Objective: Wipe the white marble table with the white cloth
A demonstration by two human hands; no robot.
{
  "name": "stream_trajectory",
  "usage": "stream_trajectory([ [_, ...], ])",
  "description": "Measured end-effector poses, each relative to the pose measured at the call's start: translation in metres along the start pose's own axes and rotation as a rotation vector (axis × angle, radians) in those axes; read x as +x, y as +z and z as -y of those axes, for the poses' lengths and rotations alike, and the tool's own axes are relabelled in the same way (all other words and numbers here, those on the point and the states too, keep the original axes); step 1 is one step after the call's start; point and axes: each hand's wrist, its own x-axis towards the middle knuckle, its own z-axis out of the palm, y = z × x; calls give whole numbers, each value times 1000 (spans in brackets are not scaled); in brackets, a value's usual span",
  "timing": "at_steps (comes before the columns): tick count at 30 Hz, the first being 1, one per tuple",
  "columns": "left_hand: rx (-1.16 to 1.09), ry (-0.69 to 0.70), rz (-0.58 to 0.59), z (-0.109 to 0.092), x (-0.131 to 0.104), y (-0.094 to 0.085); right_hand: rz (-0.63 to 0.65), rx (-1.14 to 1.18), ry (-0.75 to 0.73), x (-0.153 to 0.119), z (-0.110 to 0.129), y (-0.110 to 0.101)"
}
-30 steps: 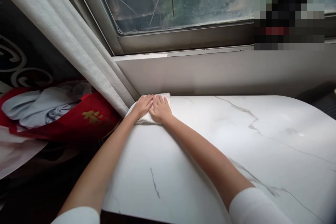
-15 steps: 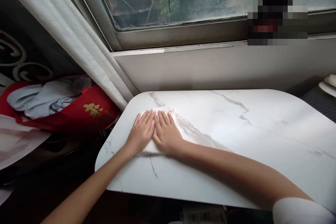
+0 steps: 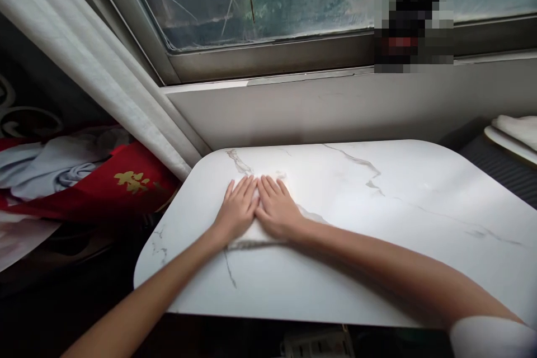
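Note:
A white cloth [image 3: 257, 235] lies flat on the white marble-patterned table [image 3: 356, 285], towards its left side. Pressed down on it are both my hands, side by side with the thumbs touching or nearly so. My left hand [image 3: 237, 210] rests palm down, fingers stretched out towards the window. My right hand [image 3: 277, 208] lies flat in the same way on the cloth's right part. Much of the cloth is hidden under the hands; its near edge shows below the wrists.
A window [image 3: 272, 0] and a low wall [image 3: 302, 114] stand behind the table. A pale curtain [image 3: 96, 61] hangs at left, by a red bag [image 3: 138, 179] holding grey clothes [image 3: 54, 162]. A folded white cloth [image 3: 518, 128] lies at far right.
Both hands have slid to the right across the tabletop, and the cloth has moved along under them. The view has turned slightly to the right.

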Motion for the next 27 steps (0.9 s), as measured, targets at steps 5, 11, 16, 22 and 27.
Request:
stream_trajectory([
  [5,-48,-52,57,24,108,17,-101,-134,90,80,-58,-5],
  [11,-42,-86,38,1,152,29,-108,-223,101,88,-104,-20],
  [16,-33,-50,29,-28,133,27,-94,-261,101,53,-102,-26],
  [22,-14,18,36,-98,42,12,-62,-318,-20,-59,-74,-35],
  [27,-97,249,75,-145,-43,-10,-117,-343,-101,-167,-41,-40],
])
